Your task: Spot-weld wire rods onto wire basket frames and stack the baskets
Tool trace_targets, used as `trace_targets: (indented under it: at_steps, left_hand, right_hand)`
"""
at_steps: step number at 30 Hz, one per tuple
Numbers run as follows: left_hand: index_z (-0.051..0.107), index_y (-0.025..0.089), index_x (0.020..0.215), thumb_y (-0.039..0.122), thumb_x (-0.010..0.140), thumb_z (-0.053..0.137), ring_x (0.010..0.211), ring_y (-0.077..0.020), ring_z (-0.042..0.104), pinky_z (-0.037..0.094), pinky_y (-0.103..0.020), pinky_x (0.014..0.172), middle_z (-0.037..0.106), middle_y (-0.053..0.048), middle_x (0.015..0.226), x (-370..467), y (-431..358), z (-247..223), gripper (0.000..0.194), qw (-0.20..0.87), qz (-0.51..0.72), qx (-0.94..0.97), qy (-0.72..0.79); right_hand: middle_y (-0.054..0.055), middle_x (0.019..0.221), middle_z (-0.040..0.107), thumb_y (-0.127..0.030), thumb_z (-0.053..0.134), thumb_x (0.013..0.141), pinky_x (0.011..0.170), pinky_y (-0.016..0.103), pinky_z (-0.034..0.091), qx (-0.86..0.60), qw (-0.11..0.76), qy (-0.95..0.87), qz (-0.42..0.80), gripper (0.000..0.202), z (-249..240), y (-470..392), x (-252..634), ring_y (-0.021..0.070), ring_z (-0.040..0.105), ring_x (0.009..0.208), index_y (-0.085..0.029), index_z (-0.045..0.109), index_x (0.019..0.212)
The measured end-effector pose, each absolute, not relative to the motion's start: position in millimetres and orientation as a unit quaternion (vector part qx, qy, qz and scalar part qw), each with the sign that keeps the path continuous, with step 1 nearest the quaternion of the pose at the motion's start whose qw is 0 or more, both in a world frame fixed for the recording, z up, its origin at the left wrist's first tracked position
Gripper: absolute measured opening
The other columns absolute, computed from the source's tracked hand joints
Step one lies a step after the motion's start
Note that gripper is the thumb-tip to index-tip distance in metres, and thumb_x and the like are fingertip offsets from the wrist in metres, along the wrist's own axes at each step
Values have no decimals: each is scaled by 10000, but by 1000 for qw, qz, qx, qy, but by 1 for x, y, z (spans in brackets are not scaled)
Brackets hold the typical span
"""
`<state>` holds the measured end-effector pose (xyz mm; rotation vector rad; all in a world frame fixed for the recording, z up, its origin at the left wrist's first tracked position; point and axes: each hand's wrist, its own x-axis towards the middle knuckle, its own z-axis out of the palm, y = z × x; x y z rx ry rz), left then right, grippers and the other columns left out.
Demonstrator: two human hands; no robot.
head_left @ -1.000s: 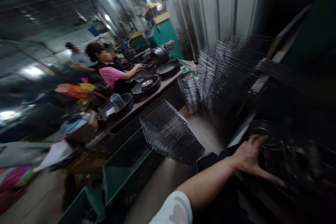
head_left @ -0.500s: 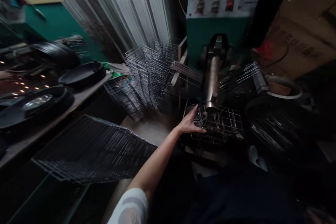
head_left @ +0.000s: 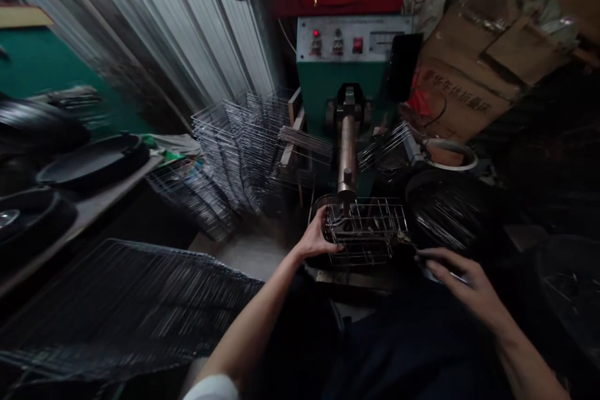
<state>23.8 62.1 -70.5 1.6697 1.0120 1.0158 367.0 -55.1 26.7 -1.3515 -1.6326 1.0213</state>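
Observation:
A small wire rack (head_left: 368, 215) sits beneath the metal cylinder (head_left: 347, 147) of a green machine (head_left: 316, 90). At the rack's left end is my left hand (head_left: 313, 240), its thumb and index finger parted around the wire and gripping it. My right hand (head_left: 457, 275) is to the right of the rack, above my dark-clothed lap, and apart from the rack. Its fingers are bent together around a thin, pale-edged piece, too dim and blurred to name.
Stacked wire panels (head_left: 239, 150) stand left of the machine, with another stack (head_left: 140, 306) nearer me. A black round container (head_left: 445, 206) is at the right. Behind it lean cardboard boxes (head_left: 464, 87). A bench (head_left: 103, 194) with dark pans runs along the left.
My view has turned right, so the machine and rack appear further left. My right hand has come into view from the right. My left hand keeps its place at the rack's left end.

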Motion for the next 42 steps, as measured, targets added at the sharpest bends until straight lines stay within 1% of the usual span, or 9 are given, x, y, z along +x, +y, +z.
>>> trace_targets:
  at_steps: [3, 7, 12, 14, 17, 21, 27, 30, 42]
  left_hand:
    - [202, 190, 1461, 308, 542, 873, 1304, -304, 516, 373, -501, 1155, 443, -167, 1453, 19, 34, -78, 1144, 481, 434, 652, 395]
    - [206, 214, 1468, 292, 502, 879, 1338, -331, 470, 333, -535, 1177, 409, -154, 1462, 9, 13, -83, 1180, 472, 433, 649, 410]
    - [206, 260, 1474, 297, 521, 874, 1320, -331, 483, 333, -561, 1171, 425, -127, 1435, 0, 6, -82, 1164, 472, 436, 650, 406]
    - [210, 270, 1467, 302, 528, 873, 1316, -331, 486, 338, -570, 1165, 425, -124, 1431, -2, 4, -84, 1150, 469, 443, 646, 408]
    - [214, 286, 1457, 311, 526, 878, 1324, -333, 475, 342, -576, 1160, 401, -120, 1448, -7, 0, -88, 1144, 469, 445, 638, 419]
    - [211, 299, 1445, 305, 532, 873, 1350, -339, 448, 312, -585, 1173, 363, -119, 1468, -14, -4, -96, 1128, 461, 447, 639, 423]
    - [192, 307, 1437, 297, 519, 862, 1356, -354, 439, 302, -631, 1161, 356, -119, 1467, -16, -2, -99, 1136, 453, 447, 641, 428]
    - [185, 281, 1440, 289, 527, 861, 1358, -355, 443, 301, -616, 1165, 365, -136, 1453, -15, -1, -100, 1136, 445, 448, 638, 441]
    - [211, 303, 1430, 298, 538, 865, 1297, -328, 505, 354, -590, 1142, 474, -103, 1374, -14, 12, -96, 1107, 443, 469, 638, 420]
  right_hand:
    - [66, 1083, 708, -387, 567, 999, 897, 369, 552, -462, 330, -748, 343, 234, 42, -37, 334, 244, 671, 1005, -246, 718, 1109]
    - [62, 1029, 703, -264, 515, 1024, 840, 340, 545, -393, 284, -835, 261, 199, 42, -19, 303, 215, 659, 957, -226, 698, 1094]
    - [83, 1011, 710, -141, 574, 973, 849, 390, 533, -364, 211, -900, 111, 186, 27, -12, 274, 241, 637, 953, -172, 675, 1125]
    - [101, 1049, 713, -96, 607, 934, 851, 425, 522, -364, 171, -915, 25, 269, 18, -16, 266, 271, 626, 975, -151, 660, 1191]
    - [114, 1116, 707, -7, 554, 897, 876, 453, 498, -354, 147, -921, -68, 378, 6, -25, 259, 298, 612, 1013, -129, 644, 1243]
    - [99, 1170, 696, 1, 482, 929, 871, 441, 474, -353, 176, -917, -54, 395, -1, -30, 256, 283, 601, 1019, -134, 623, 1272]
    - [84, 1183, 694, -34, 498, 963, 867, 429, 441, -356, 231, -906, -3, 349, -4, -26, 256, 272, 594, 1019, -138, 608, 1278]
    - [79, 1185, 696, -51, 504, 971, 853, 417, 438, -361, 234, -902, -5, 339, -6, -23, 255, 265, 599, 1018, -157, 611, 1275]
    - [73, 1207, 692, -45, 509, 971, 870, 400, 410, -369, 238, -898, -25, 366, -11, -9, 251, 249, 610, 1040, -198, 611, 1287]
